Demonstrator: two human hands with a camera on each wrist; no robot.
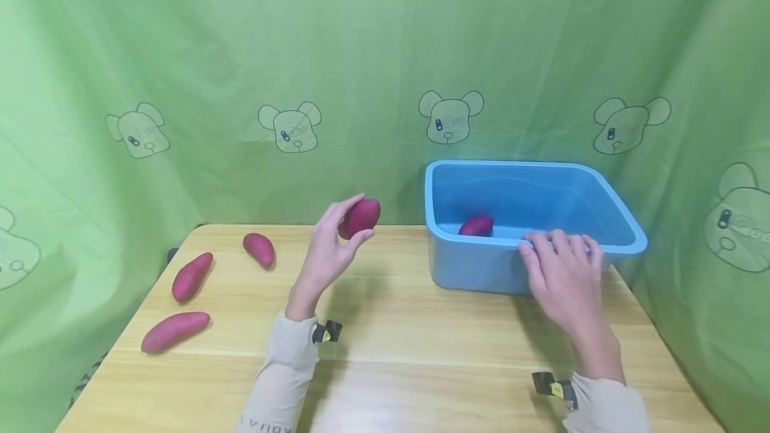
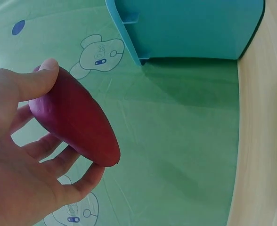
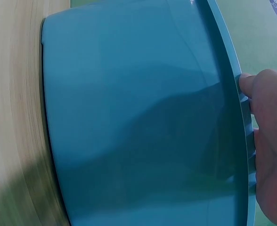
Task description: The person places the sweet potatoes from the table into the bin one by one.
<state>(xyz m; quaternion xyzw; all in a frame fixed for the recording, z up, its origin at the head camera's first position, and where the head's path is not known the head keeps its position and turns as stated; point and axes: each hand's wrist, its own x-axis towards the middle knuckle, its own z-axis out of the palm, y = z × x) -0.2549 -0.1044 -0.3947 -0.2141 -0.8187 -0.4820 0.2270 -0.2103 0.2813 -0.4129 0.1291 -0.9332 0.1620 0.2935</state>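
Observation:
My left hand [image 1: 327,246] holds a purple-red sweet potato [image 1: 363,217] above the table, left of the blue plastic tub [image 1: 475,262]. In the left wrist view, the thumb lies on one side of this sweet potato [image 2: 77,117] and the fingers support the other. At the tub's near rim, my right hand [image 1: 565,279] grips the edge with its fingers over it. The right wrist view shows the thumb and fingers along the rim [image 3: 244,136]; the fingertips are partly hidden. Another sweet potato [image 1: 477,225] lies inside the tub at the left, partly covered by the near wall.
Three more sweet potatoes lie apart on the table's left side: one toward the back [image 1: 259,250], one at the left edge [image 1: 192,277], one nearer [image 1: 175,331]. A green curtain [image 1: 367,52] with printed bear heads surrounds the wooden table [image 1: 415,359].

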